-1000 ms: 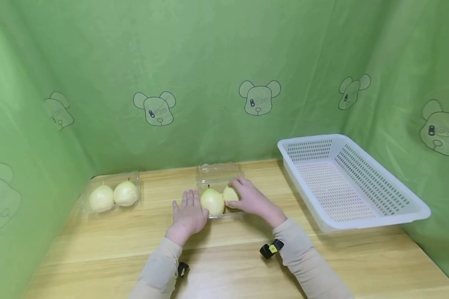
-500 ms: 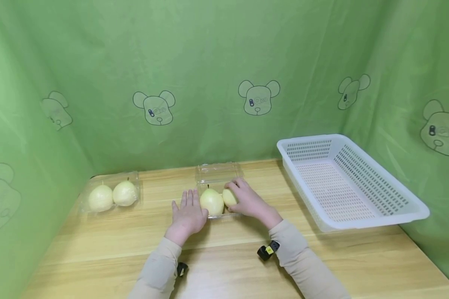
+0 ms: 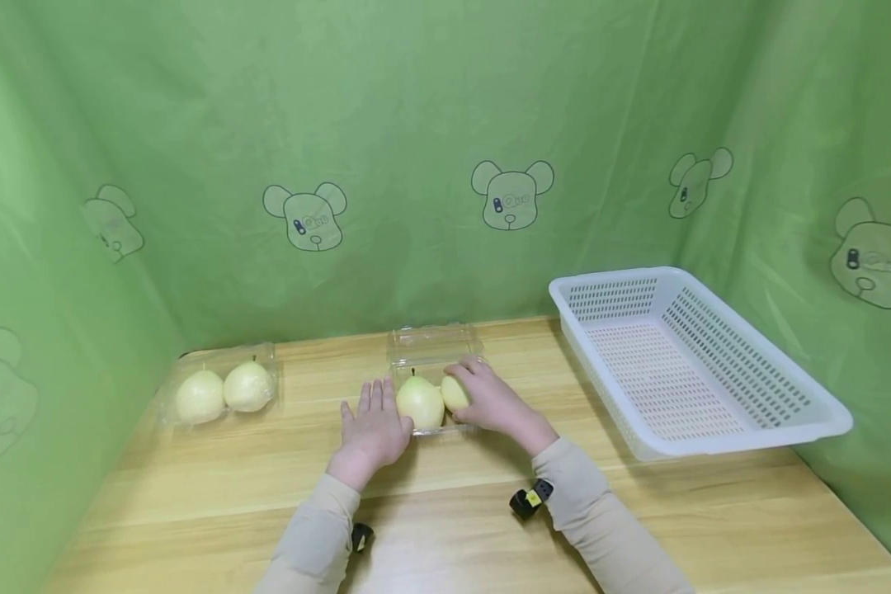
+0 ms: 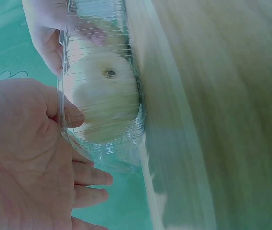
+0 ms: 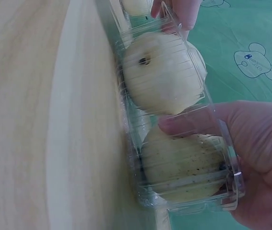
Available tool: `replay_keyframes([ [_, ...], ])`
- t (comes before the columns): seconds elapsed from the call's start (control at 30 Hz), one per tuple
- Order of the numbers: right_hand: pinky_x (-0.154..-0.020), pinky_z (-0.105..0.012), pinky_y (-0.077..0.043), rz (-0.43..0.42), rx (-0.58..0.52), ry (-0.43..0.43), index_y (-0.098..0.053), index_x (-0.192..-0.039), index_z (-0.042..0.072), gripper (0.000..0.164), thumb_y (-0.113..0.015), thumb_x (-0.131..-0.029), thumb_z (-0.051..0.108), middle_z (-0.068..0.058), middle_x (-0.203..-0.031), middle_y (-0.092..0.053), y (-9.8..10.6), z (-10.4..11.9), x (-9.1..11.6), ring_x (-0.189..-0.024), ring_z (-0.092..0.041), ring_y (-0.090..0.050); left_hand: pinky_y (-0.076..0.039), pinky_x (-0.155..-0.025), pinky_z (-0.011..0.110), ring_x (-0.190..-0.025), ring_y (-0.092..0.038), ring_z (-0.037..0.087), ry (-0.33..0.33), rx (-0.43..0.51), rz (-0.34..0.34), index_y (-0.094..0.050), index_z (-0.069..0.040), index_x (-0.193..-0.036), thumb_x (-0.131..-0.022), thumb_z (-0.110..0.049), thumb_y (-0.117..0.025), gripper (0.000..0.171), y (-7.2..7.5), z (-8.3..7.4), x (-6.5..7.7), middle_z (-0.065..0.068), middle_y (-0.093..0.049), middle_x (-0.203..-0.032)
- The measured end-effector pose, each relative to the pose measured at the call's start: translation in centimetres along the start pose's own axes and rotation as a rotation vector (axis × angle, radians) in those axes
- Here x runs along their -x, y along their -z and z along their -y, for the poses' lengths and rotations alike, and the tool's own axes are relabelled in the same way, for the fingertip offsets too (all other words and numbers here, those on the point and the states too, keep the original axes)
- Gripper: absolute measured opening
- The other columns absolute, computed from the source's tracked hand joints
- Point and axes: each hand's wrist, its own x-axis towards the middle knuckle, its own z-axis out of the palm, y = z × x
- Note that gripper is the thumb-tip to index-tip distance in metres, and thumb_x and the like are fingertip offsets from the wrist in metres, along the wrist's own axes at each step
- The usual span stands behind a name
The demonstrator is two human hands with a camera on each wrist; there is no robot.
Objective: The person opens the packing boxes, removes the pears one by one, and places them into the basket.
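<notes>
Beige-sleeved right hand (image 3: pixel 496 404) has fingers curled around a round pale-yellow pear (image 3: pixel 455 393) inside a clear plastic clamshell (image 3: pixel 434 346); straight-fingered left hand (image 3: pixel 374 433) has its thumb over the clamshell's edge. All that's on a light wood-grain tabletop (image 3: pixel 445 511), white slotted plastic basket (image 3: pixel 661 379) off right, green bear-print curtains (image 3: pixel 416 99) around.

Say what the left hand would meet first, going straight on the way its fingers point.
Probably the green fabric curtain, past the light wooden tabletop. The open clear plastic lid lies just right of the line from the left hand, so a brush is possible; depth is unclear.
</notes>
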Motion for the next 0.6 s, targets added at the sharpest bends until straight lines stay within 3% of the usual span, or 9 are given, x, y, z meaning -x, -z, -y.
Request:
replay_keyframes([
  [0.6, -0.107, -0.059, -0.042, -0.004, 0.043, 0.04, -0.053, -0.137, 0.006, 0.077, -0.083, -0.067, 0.019, -0.022, -0.142, -0.05, 0.44, -0.19, 0.04, -0.131, -0.041, -0.047, -0.01, -0.118, 0.067, -0.151, -0.015, 0.037, 0.004, 0.006, 0.006, -0.016, 0.001, -0.154, -0.096, -0.034, -0.037, 0.071, 0.16, -0.09, 0.15, 0.021, -0.02, -0.161],
])
